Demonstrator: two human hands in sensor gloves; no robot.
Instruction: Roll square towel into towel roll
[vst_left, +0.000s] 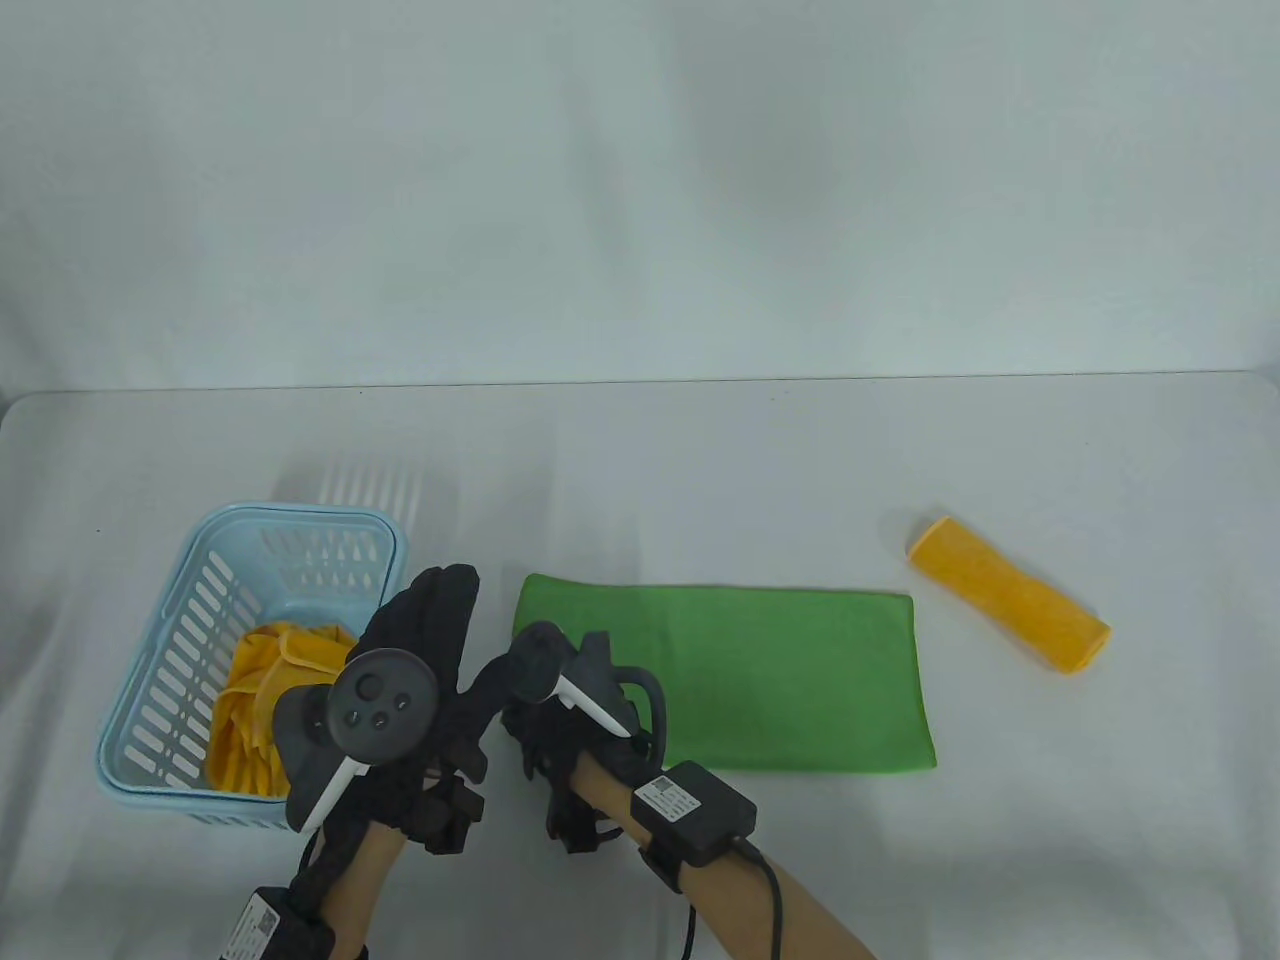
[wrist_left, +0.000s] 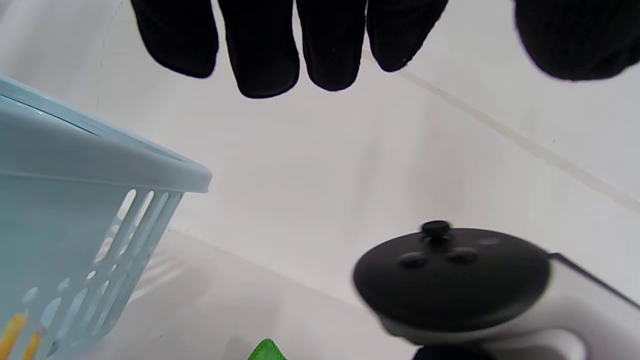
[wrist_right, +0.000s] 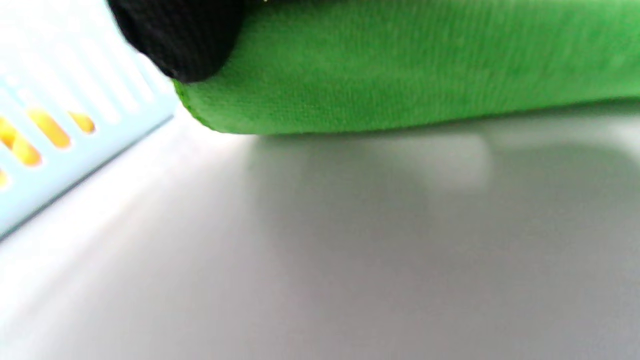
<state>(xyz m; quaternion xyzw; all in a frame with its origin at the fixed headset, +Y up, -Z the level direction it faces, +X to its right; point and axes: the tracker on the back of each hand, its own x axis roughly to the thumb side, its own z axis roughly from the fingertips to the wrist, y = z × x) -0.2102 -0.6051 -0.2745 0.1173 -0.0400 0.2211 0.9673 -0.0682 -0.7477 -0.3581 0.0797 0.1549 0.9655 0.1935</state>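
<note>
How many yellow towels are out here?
2, as far as shows: one rolled yellow towel on the table's right, one crumpled yellow towel in the blue basket. More may be hidden underneath.

Table view looks down from the front; both wrist views, low and close, share the basket (vst_left: 190, 610).

My left hand (vst_left: 425, 640) hovers between the basket (vst_left: 190, 590) on its left and the folded towel (vst_left: 760, 680) on its right. My right hand (vst_left: 555, 700) rests on that towel's near left corner. A rolled towel (vst_left: 1008, 593) lies well beyond, right.
</note>
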